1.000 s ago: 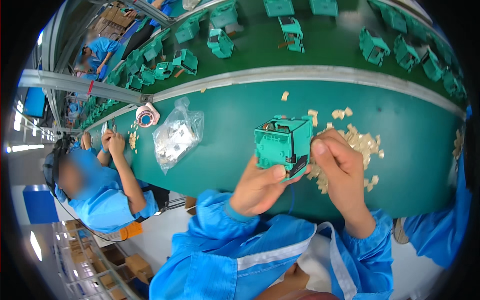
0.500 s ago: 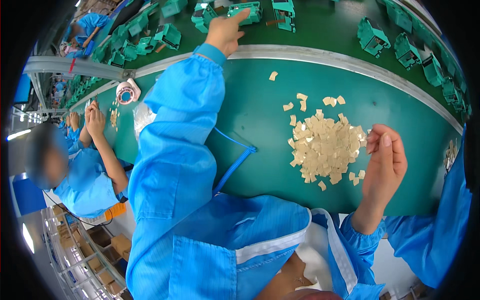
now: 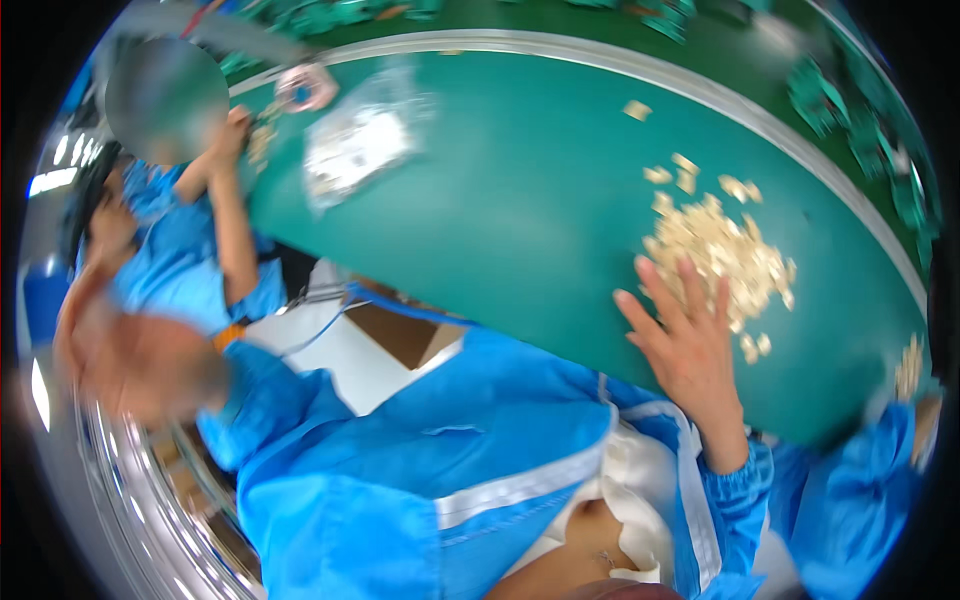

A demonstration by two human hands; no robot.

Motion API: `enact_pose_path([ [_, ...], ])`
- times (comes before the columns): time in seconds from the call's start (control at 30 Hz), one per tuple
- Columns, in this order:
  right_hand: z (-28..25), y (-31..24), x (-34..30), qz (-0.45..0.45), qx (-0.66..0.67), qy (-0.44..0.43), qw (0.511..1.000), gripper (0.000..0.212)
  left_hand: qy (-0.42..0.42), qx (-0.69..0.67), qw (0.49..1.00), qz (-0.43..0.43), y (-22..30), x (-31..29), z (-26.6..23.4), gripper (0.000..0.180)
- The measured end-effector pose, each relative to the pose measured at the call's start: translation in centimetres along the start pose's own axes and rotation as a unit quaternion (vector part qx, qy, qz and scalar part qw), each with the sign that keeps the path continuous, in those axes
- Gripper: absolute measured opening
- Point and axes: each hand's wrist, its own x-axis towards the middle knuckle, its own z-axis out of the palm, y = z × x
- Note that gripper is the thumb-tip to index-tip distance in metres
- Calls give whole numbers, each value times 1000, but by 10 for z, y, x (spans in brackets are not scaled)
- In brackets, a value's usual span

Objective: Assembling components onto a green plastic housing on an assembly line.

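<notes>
A heap of small tan, flat pieces (image 3: pixel 715 240) lies on the green work surface (image 3: pixel 500 210), with several loose ones around it. My right hand (image 3: pixel 690 350) is open over the near edge of this heap, palm down and fingers spread. Whether its fingertips touch the pieces I cannot tell. My left hand (image 3: pixel 145 360) is raised at the far left, away from the surface. Motion smears it, so its fingers and anything in them cannot be made out.
Beyond a pale rail (image 3: pixel 560 45), green plastic housings (image 3: pixel 820 95) stand on a green belt. A clear plastic bag (image 3: pixel 360 140) and a pinkish-white round thing (image 3: pixel 305 88) lie at the far left. A co-worker (image 3: pixel 180 250) sits there; another blue sleeve (image 3: pixel 850 470) shows at right.
My left hand has come back from a green housing on the belt to the lower left. My right hand has shifted left, and its curled fingers have spread. The view has turned.
</notes>
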Motion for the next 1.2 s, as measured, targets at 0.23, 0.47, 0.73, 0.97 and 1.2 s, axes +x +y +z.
enact_pose_path([
  [0.23,-9,18,-20,84,-102,50,990,42,-409,51,882,-230,-65,-123,42,68],
  [0.47,-64,-33,54,42,-129,51,990,34,-425,34,882,-202,-121,-176,65,125],
  [0.73,-63,-82,182,-136,149,2,979,27,-357,-25,897,-259,-125,-194,63,118],
  [0.97,63,-96,305,-121,147,12,982,27,-344,-51,905,-244,-116,-188,75,117],
  [1.2,29,-111,302,0,122,-68,990,29,-350,-9,901,-257,-111,-183,68,111],
])
